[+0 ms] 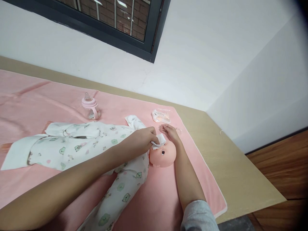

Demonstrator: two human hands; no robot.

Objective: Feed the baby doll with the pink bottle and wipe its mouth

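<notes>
**Doll's face getting a wipe on pink blanket**

Head view: the left hand [141, 138], fingers pinched on a white wipe [159, 141], is pressing it to the doll's head [163, 154]; at one o'clock, the right hand [169, 132], fingers together, is steadying it.
</notes>
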